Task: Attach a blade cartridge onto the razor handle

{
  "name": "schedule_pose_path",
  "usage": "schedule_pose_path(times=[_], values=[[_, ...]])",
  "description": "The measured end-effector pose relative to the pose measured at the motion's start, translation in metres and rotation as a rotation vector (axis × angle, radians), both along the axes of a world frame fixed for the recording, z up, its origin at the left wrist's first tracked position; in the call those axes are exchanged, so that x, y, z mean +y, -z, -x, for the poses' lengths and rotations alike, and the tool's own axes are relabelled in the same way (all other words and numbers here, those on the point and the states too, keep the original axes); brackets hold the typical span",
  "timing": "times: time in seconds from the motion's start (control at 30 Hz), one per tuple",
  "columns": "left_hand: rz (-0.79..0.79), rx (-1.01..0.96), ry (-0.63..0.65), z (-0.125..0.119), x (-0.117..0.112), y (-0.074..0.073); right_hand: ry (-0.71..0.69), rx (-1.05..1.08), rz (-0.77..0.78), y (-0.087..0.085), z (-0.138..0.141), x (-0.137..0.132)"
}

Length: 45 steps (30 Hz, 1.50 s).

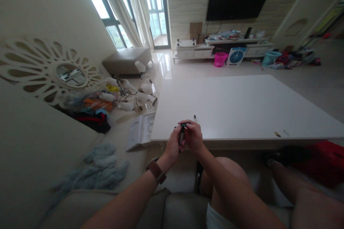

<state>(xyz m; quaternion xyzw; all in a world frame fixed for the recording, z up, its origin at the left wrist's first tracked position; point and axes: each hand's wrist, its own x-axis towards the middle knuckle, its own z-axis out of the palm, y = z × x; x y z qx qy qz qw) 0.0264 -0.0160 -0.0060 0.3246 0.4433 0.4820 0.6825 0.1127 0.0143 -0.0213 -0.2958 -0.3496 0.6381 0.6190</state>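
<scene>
My left hand [173, 144] is closed around a small dark handheld object [182, 136] with a green patch at its top. My right hand [194, 136] is closed on the same object from the other side, its fingers over the top. Most of the object is hidden by my fingers, so its kind cannot be made out. Both hands are just in front of the near edge of the white table [228, 107]. On the table, right beyond my right hand, lies a small thin item with a dark tip [195, 117].
Two small items, one brown and yellow [277, 134], lie near the table's front edge. Left of the table are an open white box [141, 130] and a chandelier [134, 96] on the floor. A grey fluffy cloth [104, 168] lies at lower left. A pink basket [220, 59] stands beyond.
</scene>
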Motion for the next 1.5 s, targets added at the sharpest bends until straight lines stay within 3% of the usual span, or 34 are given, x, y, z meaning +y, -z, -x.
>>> schedule_pose_path(times=[0.23,0.4,1.5], values=[[0.104,-0.143,0.084,0.002,0.000,-0.006,0.021,0.001,0.025,-0.004,0.001,0.000],[0.136,-0.204,0.115,0.003,0.001,-0.006,-0.019,-0.052,0.054,0.002,0.000,0.000],[0.190,-0.227,0.109,0.002,-0.002,-0.010,0.026,-0.143,0.014,0.004,0.002,0.001]])
